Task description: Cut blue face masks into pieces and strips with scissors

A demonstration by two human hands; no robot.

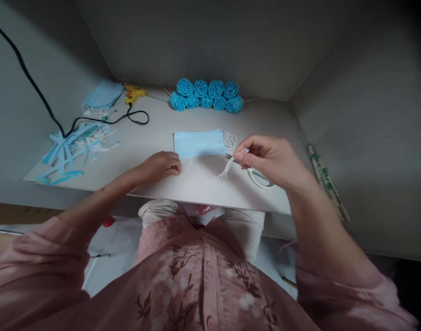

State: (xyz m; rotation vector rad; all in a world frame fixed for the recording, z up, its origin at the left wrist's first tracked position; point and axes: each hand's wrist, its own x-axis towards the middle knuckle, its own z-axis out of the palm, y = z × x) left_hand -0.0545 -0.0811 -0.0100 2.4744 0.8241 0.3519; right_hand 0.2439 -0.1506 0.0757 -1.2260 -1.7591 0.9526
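Observation:
A light blue face mask (197,143) lies flat in the middle of the grey table (196,184), its white ear loops (230,138) at its right end. My right hand (270,158) pinches a thin white strip (227,168) that hangs down toward the table, just right of the mask. My left hand (162,164) rests on the table below the mask's left end, fingers curled, and I cannot tell if it holds anything. White-handled scissors (260,178) lie under my right hand.
Several blue rolled roses (206,95) stand in a row at the back. A yellow glue gun (133,93) with a black cord (93,120), a stack of masks (103,94) and cut blue and white scraps (74,147) lie at the left. Wrapped sticks (326,181) lie at the right.

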